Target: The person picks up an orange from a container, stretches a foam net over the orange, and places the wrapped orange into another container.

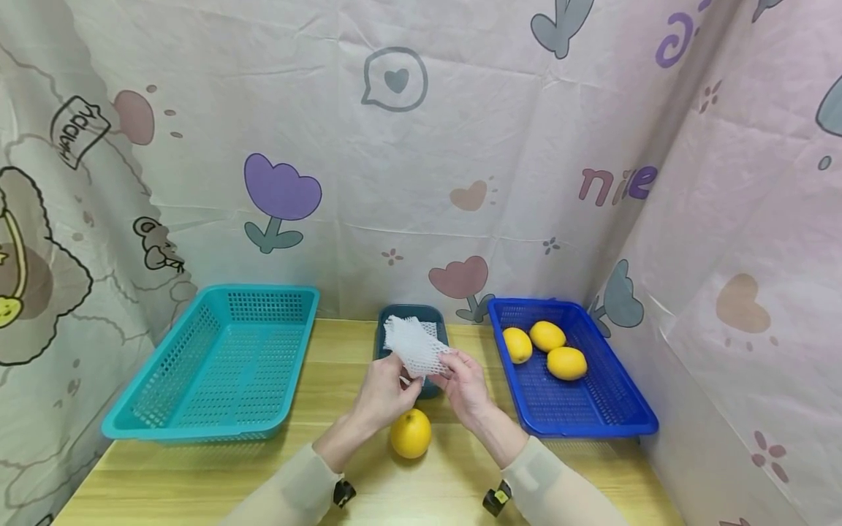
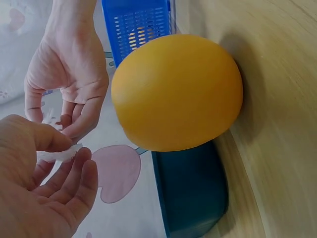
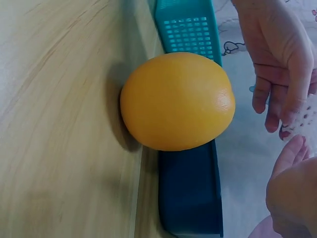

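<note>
A white foam net sleeve (image 1: 413,346) is held up between both hands in the head view. My left hand (image 1: 384,392) pinches its lower left end between thumb and fingers. On the other side my right hand (image 1: 468,389) pinches its right edge. Just below the hands, a round yellow-orange fruit (image 1: 411,434) rests on the table, large in the left wrist view (image 2: 177,92). Behind the sleeve stands a small dark teal bin (image 1: 381,343), with more white netting (image 1: 430,328) showing inside; the sleeve and hands hide part of it.
A turquoise perforated basket (image 1: 226,380) stands at the left. On the right, a blue basket (image 1: 559,416) contains three lemons (image 1: 566,363). The wooden table (image 1: 329,409) ends against a printed cloth (image 1: 408,146) hanging at the back and sides.
</note>
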`<state>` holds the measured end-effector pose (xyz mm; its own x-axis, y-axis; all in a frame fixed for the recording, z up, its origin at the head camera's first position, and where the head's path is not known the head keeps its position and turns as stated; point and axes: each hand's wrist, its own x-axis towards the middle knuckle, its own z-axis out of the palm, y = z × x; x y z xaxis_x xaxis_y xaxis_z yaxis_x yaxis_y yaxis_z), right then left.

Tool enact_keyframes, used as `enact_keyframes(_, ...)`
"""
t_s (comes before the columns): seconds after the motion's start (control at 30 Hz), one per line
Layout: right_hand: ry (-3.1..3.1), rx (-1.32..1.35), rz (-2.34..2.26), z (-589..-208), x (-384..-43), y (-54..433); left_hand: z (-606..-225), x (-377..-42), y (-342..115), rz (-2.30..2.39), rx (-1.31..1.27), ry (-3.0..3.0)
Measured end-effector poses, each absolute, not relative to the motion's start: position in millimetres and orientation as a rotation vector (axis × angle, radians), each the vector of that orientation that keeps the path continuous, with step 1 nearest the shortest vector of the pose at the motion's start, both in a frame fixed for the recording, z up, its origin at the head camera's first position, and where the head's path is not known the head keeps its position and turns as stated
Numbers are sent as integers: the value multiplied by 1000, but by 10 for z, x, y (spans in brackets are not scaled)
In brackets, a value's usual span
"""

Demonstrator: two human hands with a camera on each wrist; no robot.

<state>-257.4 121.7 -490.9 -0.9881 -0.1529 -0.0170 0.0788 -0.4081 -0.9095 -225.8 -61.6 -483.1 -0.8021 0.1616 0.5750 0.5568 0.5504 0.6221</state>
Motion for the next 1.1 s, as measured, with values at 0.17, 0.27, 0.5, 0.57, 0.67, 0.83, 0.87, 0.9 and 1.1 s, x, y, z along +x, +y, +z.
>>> enact_keyframes(0.17,1542,-133,-2550,-4885,-2562,1226,-4808,-2237,-629,-1267,-529,-2360)
enact_keyframes(0.27,1484,-146,-2528,-4878,-2553,1226,-4788,-2222,-644,-1402,-440,-2391)
enact_keyframes(0.5,1379,-242,-2415,-4847,-2521,1215,-4727,-2217,-672,-1923,-294,-2427)
enact_keyframes(0.57,1386,-261,-2384,-4839,-2511,1221,-4714,-2223,-687,-2009,-310,-2441)
enact_keyframes(0.67,1394,-270,-2343,-4840,-2500,1231,-4706,-2233,-704,-2139,-309,-2447)
enact_keyframes(0.83,1398,-297,-2293,-4867,-2493,1244,-4719,-2254,-726,-2380,-219,-2404)
enact_keyframes(0.87,1394,-303,-2290,-4873,-2494,1243,-4718,-2257,-732,-2434,-206,-2373)
enact_keyframes(0.9,1393,-311,-2287,-4879,-2495,1244,-4723,-2262,-740,-2495,-187,-2330)
enact_keyframes(1.1,1406,-315,-2267,-4898,-2495,1244,-4740,-2281,-793,-2766,-75,-2037)
